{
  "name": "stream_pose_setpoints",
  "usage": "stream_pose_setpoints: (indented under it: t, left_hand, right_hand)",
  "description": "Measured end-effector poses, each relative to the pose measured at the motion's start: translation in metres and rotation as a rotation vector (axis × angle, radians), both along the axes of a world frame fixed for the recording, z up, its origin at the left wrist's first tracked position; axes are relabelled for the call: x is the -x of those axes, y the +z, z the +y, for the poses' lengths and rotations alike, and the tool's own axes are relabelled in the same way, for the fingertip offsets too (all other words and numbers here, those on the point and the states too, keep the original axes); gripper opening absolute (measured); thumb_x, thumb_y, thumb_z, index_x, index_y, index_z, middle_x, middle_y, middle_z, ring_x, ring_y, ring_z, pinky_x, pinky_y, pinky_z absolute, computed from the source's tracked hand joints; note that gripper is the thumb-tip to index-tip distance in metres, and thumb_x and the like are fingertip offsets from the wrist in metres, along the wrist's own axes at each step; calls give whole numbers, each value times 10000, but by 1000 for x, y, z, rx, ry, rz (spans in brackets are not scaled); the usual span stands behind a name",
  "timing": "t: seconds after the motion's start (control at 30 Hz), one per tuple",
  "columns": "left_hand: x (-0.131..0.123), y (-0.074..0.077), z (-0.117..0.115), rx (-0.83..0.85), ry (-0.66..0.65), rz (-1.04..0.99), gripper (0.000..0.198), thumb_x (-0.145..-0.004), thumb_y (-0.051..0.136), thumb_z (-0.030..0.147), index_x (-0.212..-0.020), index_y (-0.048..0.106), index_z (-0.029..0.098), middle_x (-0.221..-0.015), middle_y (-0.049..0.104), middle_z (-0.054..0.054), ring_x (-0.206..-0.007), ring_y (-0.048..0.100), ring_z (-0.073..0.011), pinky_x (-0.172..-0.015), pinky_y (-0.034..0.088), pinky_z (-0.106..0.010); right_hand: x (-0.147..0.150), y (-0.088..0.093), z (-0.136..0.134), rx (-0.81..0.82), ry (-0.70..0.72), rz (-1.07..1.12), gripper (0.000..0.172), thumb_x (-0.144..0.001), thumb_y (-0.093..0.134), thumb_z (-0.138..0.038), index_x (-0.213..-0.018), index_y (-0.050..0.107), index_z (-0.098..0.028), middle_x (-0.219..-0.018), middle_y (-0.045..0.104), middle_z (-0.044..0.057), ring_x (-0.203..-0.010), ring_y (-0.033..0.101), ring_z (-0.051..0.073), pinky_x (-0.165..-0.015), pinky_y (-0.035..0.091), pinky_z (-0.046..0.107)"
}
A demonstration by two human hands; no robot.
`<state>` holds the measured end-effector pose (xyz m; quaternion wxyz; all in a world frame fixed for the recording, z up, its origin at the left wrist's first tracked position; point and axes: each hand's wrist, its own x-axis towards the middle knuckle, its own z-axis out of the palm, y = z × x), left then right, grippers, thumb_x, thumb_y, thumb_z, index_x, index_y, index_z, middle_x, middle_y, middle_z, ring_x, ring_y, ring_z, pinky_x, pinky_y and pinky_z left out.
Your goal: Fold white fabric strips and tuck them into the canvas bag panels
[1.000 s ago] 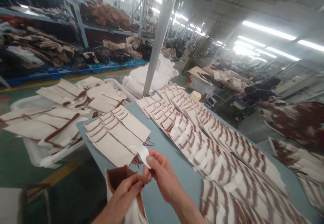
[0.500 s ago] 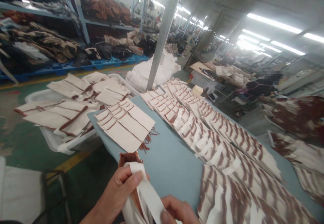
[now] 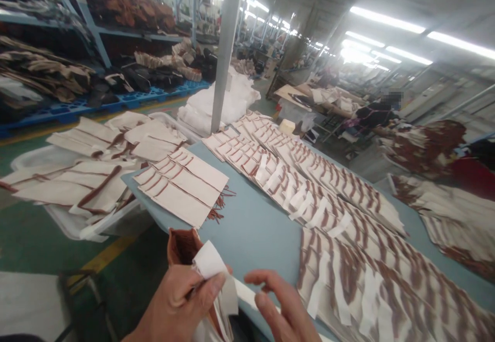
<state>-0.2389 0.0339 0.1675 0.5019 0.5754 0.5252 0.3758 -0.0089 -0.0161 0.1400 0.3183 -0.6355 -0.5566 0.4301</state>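
At the bottom centre, my left hand (image 3: pixel 185 298) pinches a white strip (image 3: pixel 211 260) against a cream fabric piece with a brown lining (image 3: pixel 184 244). The thumb lies over the strip, whose upper end is folded over. My right hand (image 3: pixel 284 306) is just to the right, its thumb and fingers apart with nothing between them. Beyond both hands, a stack of cream panels with brown trim (image 3: pixel 185 182) lies at the table's left corner, brown strands sticking out at its right side.
Overlapping rows of cream and brown pieces (image 3: pixel 348 228) with white strips cover the right of the blue table (image 3: pixel 251 233). A full white bin (image 3: pixel 112 226) stands at the left. A metal post (image 3: pixel 226 48) rises behind the table. A person (image 3: pixel 371 115) is farther back.
My right hand has let go of the white strip and opened. The strip's upper end is now folded over at my left hand. The view has shifted slightly to the right.
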Motion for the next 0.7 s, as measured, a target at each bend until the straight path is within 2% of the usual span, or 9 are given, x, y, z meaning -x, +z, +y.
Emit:
stream_pose_setpoints:
  t: [0.03, 0.1, 0.2, 0.27, 0.37, 0.47, 0.63, 0.7]
  left_hand:
    - [-1, -1, -2, -45, -30, 17, 402, -889, 689, 496, -618, 778, 213, -527, 634, -5, -507, 554, -167, -524, 453, -242]
    - [-1, -3, -5, -122, -69, 29, 351, -915, 682, 440, -668, 794, 217, -554, 673, -11, -515, 595, -171, -558, 479, -243]
    - [0, -6, -8, -189, -154, 25, 320, -967, 627, 369, -749, 805, 217, -607, 727, -20, -519, 631, -163, -577, 486, -239]
    - [1, -8, -9, -238, -230, 45, 332, -995, 598, 343, -760, 793, 214, -620, 739, -24, -515, 646, -158, -554, 472, -231]
    - [3, -12, -9, -315, -252, 119, 353, -1022, 572, 319, -749, 767, 207, -610, 731, -17, -505, 646, -146, -537, 450, -221]
    - [3, -15, -10, -328, -235, 136, 369, -1028, 564, 315, -730, 750, 200, -602, 716, -8, -489, 613, -134, -526, 430, -218]
    - [1, -16, -17, -162, -189, 84, 483, -1014, 562, 384, -591, 673, 179, -544, 608, 10, -475, 511, -117, -507, 381, -221]
    - [2, -18, -22, -76, -150, 45, 447, -994, 582, 426, -642, 707, 180, -534, 564, 20, -487, 479, -120, -503, 378, -218]
  right_hand:
    - [4, 8, 6, -60, -3, 11, 465, -943, 617, -711, -1178, 790, -349, -1173, 769, 73, -1103, 680, 296, -978, 499, 351]
    - [18, 26, 19, -167, 97, 122, 476, -941, 639, -699, -1219, 770, -336, -1240, 748, 82, -1168, 667, 299, -1044, 481, 373]
    - [46, 46, 35, -309, 159, 333, 498, -926, 635, -743, -1052, 778, -283, -1072, 754, 83, -1015, 679, 267, -941, 515, 358]
    - [60, 52, 40, -330, 176, 384, 419, -949, 670, -666, -958, 772, -260, -963, 736, 64, -906, 658, 229, -856, 515, 328]
    - [70, 52, 43, -299, 204, 431, 304, -1011, 663, -516, -925, 777, -248, -919, 740, 47, -872, 658, 203, -837, 503, 316]
    - [71, 48, 41, -284, 211, 469, 275, -1030, 648, -464, -924, 773, -243, -923, 750, 38, -897, 677, 199, -863, 507, 311]
    - [77, 38, 38, -150, 119, 504, 342, -997, 671, -523, -891, 754, -208, -930, 746, 49, -907, 673, 202, -880, 510, 306]
    - [79, 35, 38, -75, 50, 553, 416, -968, 681, -590, -868, 735, -190, -879, 738, 56, -847, 655, 196, -822, 517, 300]
